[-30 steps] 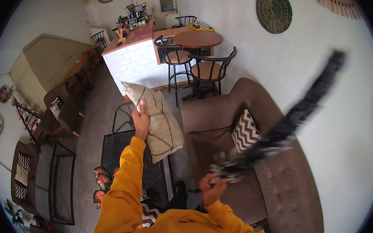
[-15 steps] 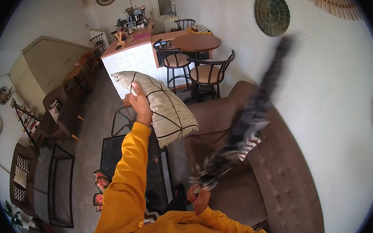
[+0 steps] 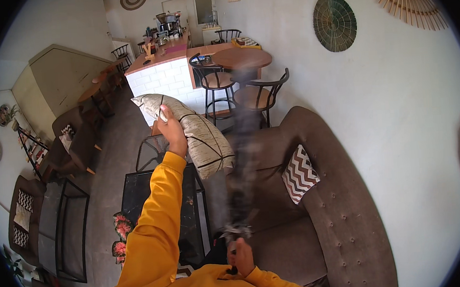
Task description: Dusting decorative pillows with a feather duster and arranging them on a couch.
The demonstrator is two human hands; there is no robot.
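My left hand (image 3: 172, 132) grips a cream cushion (image 3: 208, 139) crossed by dark lines, with the thumb lying over its near face, and holds it up in the air over the low black table. Closed low in front of my body, my right hand (image 3: 241, 257) grasps the handle end of a dark feather duster (image 3: 241, 182). The duster stands nearly upright, smeared by motion, its fluffy grey base just above the fist. Its upper part passes close to the cushion's right edge; whether the two touch, I cannot tell. A brown-and-white zigzag cushion (image 3: 300, 174) leans on the brown sofa (image 3: 348, 226).
The black marble-look table (image 3: 137, 190) stands below my left arm, with red-and-green leaves (image 3: 120, 234) beside it. Ahead are bar chairs (image 3: 212, 79), a round wooden table (image 3: 242, 58) and a white-tiled counter (image 3: 164, 86). More armchairs (image 3: 75, 138) line the left side.
The duster has swung left from over the sofa back to nearly upright beside the held cushion, uncovering the zigzag cushion. The held cushion has shifted slightly left.
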